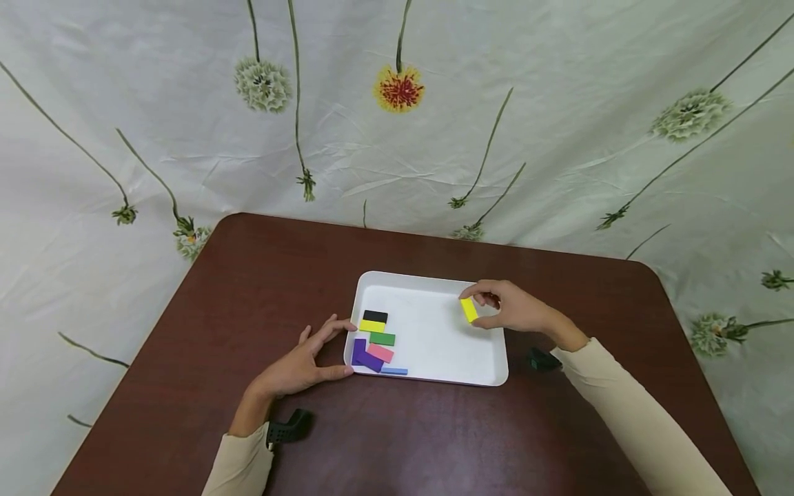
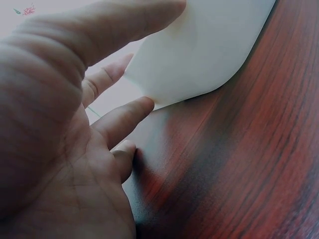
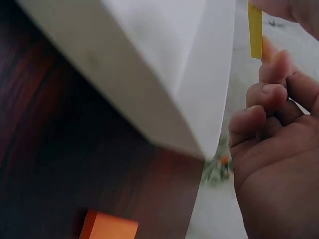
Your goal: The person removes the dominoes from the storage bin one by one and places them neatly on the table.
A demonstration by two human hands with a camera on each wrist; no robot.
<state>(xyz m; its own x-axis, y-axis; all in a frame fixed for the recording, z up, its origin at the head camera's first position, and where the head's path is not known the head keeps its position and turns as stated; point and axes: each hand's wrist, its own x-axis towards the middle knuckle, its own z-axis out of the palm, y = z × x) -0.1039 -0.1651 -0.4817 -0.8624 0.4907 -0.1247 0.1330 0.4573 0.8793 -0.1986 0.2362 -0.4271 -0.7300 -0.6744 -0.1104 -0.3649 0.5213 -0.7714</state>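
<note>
Dial centred on the tray [image 1: 446, 344], head view: a yellow block [image 1: 469, 310] is being pinched between the thumb and index finger of the right hand [image 1: 515, 308], over the tray floor at about 2 o'clock. It is being seen as a small oblong, bright and even in colour, flat-faced and straight-edged, its long axis slanted from 11 toward 5 o'clock; in the right wrist view a narrow side is being shown, the upper end being covered by the hand. The other right fingers are being held curled. At 8 to 9 o'clock the tray's rim is being touched by the left hand [image 1: 304, 362], fingers spread, thumb and index finger well apart. The two hands are being held well apart. Inside the tray are being borne: a black block [image 1: 375, 316] toward 10 o'clock; a second yellow block [image 1: 371, 326] at 9, just beside it; a green block [image 1: 382, 339], also near 9; a pink block [image 1: 380, 353] at 8; two purple blocks [image 1: 359, 350], also about 8; a light-blue strip [image 1: 394, 371] toward 7. An orange piece [image 3: 109, 228] is being shown at 7 o'clock in the right wrist view, cut by the frame
</note>
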